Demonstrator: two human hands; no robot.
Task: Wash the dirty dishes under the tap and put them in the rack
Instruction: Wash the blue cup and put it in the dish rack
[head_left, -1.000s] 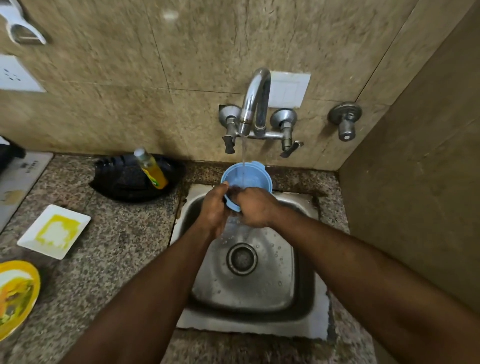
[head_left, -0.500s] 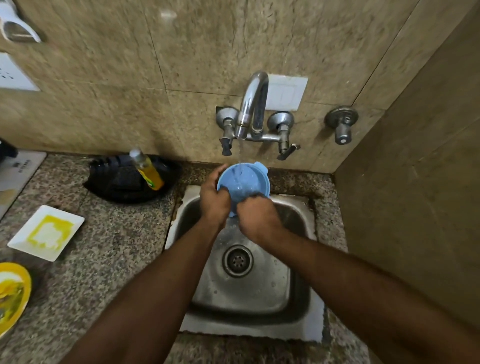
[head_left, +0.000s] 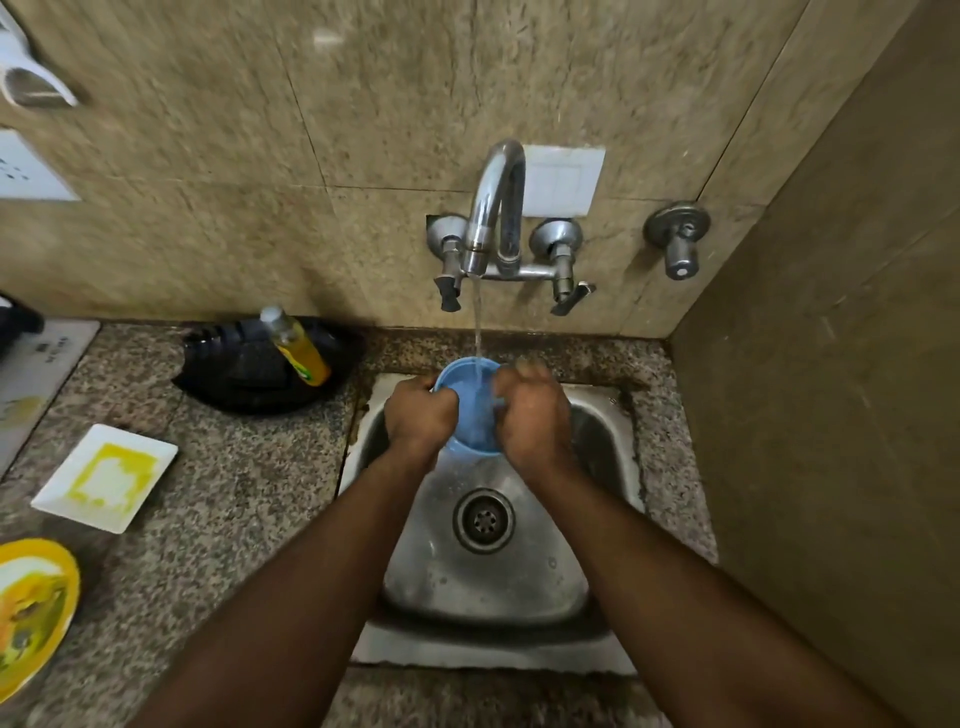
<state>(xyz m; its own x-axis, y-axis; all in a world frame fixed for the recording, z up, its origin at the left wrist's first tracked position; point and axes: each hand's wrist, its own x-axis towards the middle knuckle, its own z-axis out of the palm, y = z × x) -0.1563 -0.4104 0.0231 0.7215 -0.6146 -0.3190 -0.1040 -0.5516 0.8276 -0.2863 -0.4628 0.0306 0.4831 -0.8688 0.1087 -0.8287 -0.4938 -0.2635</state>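
bowl (head_left: 470, 410): blue | countertop (head_left: 234, 483): speckled grey | bottle (head_left: 298, 348): yellow

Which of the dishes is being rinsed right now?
The blue bowl, held by both hands under the tap's stream. The white square plate and yellow plate lie stained on the counter.

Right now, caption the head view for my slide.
Both hands hold a blue bowl under the running tap above the steel sink.

Both forearms outstretched, left hand (head_left: 420, 410) and right hand (head_left: 532, 413) curled, close together.
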